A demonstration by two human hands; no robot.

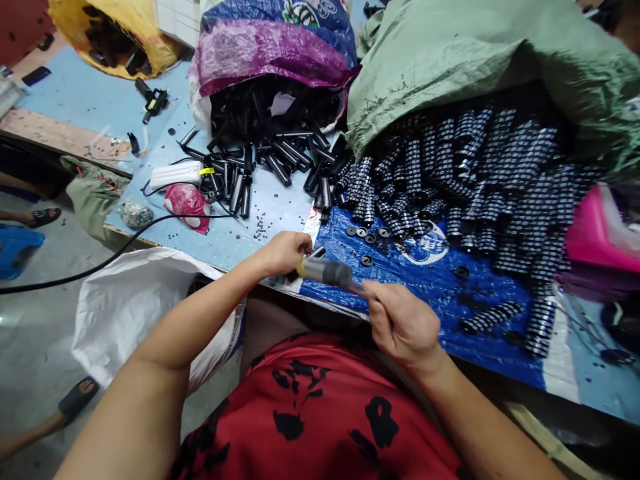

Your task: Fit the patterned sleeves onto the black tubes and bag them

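My right hand (404,323) is closed around the thin handle of a mallet. The mallet's cylindrical head (327,272), grey with a dark end and a yellow band, is slightly blurred and lies over the table's front edge. Just left of it, my left hand (286,253) is closed, its fingertips partly hidden behind the mallet head. A short dark piece (317,253) shows beside those fingers; whether they hold it I cannot tell. On the blue sheet (340,293) nearby lie several black discs (367,261) and a patterned black-and-silver roller (493,317).
Patterned rollers (515,180) spill from a green sack (450,53) at right. Plain black tubes (280,167) heap before a purple-and-blue bag (275,53). A white power strip (175,175) and black cable (125,247) lie left. A white sack (120,300) hangs below the table edge.
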